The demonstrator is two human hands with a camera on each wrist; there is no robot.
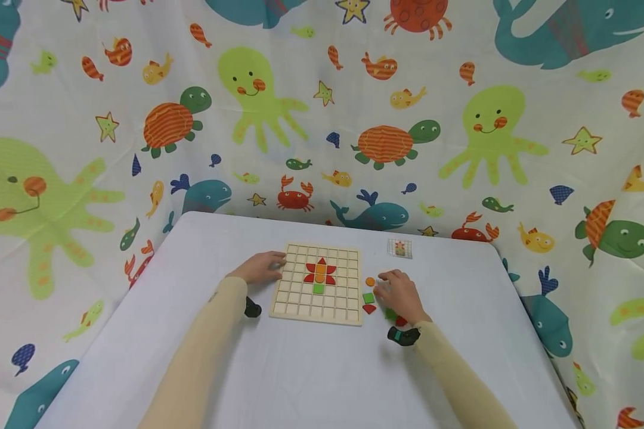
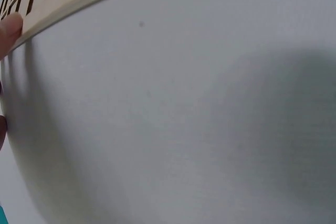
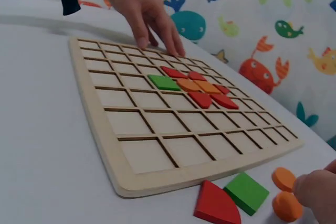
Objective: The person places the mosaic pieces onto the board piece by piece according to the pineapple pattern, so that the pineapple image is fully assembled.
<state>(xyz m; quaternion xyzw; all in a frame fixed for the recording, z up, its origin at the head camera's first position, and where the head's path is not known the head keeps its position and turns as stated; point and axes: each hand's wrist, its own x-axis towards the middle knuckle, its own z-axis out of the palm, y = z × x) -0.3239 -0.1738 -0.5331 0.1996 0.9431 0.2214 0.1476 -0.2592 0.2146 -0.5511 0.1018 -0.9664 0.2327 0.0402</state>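
Note:
A wooden grid board [image 1: 300, 311] lies on the white table, with a flower of red petals [image 1: 330, 279], orange middle pieces [image 1: 320, 273] and a green square [image 1: 319, 289] in its cells. My left hand [image 1: 259, 267] rests at the board's left edge, fingertips touching the rim. Right of the board, my right hand [image 1: 401, 295] reaches down among loose pieces. Its thumb [image 3: 317, 192] pinches a tilted orange disc [image 3: 287, 206]; the other fingers are mostly out of the right wrist view. Another orange disc [image 1: 370, 281] lies close by.
A loose green square [image 1: 368, 298] and a red quarter-round piece [image 1: 369, 308] lie along the board's right edge. More green [image 1: 390, 314] and red pieces [image 1: 401, 321] sit under my right wrist. A small picture card [image 1: 399, 248] lies at the back right. A sea-animal curtain hangs behind.

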